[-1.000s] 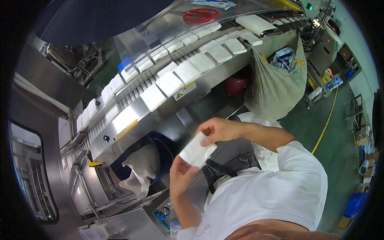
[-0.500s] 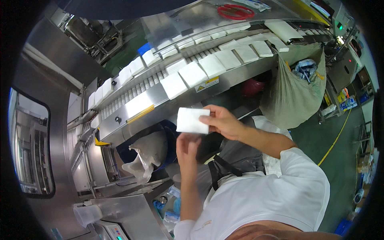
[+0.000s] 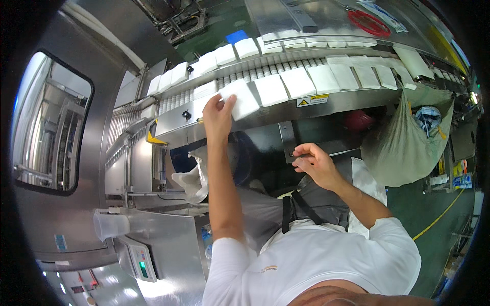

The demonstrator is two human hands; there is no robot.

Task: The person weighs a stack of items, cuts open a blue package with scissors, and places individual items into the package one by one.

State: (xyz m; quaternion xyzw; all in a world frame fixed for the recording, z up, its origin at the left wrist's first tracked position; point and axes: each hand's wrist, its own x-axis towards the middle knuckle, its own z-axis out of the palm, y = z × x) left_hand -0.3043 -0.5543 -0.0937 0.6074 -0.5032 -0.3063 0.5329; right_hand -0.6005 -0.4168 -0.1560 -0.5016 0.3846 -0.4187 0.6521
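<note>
My left hand reaches up to the near side of the conveyor. Its thumb and fingers grip the left edge of a flat white square pad, which lies tilted over the metal rail. To the right of that pad, similar white pads sit in a row along the near edge. My right hand hovers lower and to the right, in front of the machine. Its fingers are loosely bent and apart, with nothing between them.
A roller conveyor runs across, with a second row of white pads along its far side. A cloth sack hangs at right. Below the conveyor is a white bag. A scale and a plastic jug stand lower left.
The white pad that was in my right hand is gone from it; that hand is now empty. My left hand has moved up to the conveyor and grips a pad there. The view has shifted.
</note>
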